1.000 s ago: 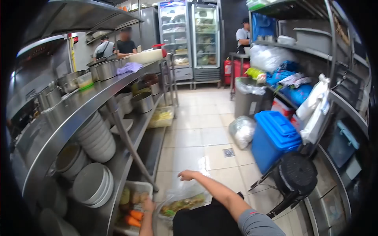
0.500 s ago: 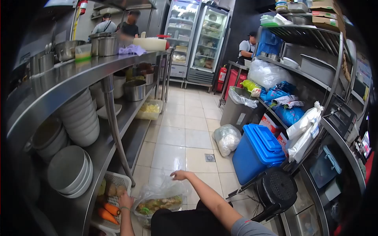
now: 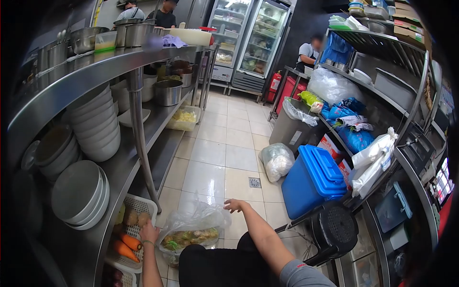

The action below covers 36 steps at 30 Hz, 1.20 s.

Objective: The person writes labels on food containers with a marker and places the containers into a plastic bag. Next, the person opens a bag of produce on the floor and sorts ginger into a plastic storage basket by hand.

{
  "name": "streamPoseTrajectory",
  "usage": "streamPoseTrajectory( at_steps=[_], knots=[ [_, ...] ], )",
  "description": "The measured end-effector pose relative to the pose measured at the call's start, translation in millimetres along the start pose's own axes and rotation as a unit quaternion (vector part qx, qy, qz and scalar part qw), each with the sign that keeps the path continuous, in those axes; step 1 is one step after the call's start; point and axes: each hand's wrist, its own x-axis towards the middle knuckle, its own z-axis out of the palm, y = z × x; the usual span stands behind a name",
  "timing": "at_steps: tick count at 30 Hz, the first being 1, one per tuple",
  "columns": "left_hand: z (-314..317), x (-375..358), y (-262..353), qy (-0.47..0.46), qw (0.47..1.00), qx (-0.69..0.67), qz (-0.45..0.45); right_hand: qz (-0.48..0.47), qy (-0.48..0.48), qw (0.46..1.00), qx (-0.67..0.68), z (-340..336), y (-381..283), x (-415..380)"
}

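Observation:
A clear plastic bag (image 3: 193, 221) lies on the floor in front of my knees, its mouth spread wide, with brownish-green leafy produce (image 3: 189, 238) inside. Beside the bag's right edge is my right hand (image 3: 234, 205), empty, palm down with fingers apart. My left hand (image 3: 150, 232) reaches over the right side of a white perforated basket (image 3: 152, 206), its fingers extended close to a potato (image 3: 143, 219). Another potato (image 3: 130, 216) and several carrots (image 3: 126, 249) lie in that basket.
Left is a steel table (image 3: 138, 158) with stacked bowls (image 3: 79, 193) on its lower shelf. A blue lidded bin (image 3: 311, 182) and a black stool (image 3: 332, 229) stand at right. A tied plastic bag (image 3: 277, 162) rests by the grey trash bin (image 3: 289, 126). Other people work farther back.
My right hand has moved right, off the bag's rim. My left hand has shifted slightly up along the basket's side. The view has tilted a little.

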Motion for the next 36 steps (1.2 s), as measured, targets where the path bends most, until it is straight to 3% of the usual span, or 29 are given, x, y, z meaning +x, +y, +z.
streamPoseTrajectory(
  at_steps=[7, 36],
  knots=[
    [-1, -1, 1, -0.001, 1.000, -0.012, -0.009, -0.048, 0.010, 0.998, -0.030, -3, -11, 2],
    [-10, -3, 7, -0.024, 1.000, 0.005, -0.019, -0.054, 0.003, 0.997, -0.056, 4, -21, 1]
  ],
)
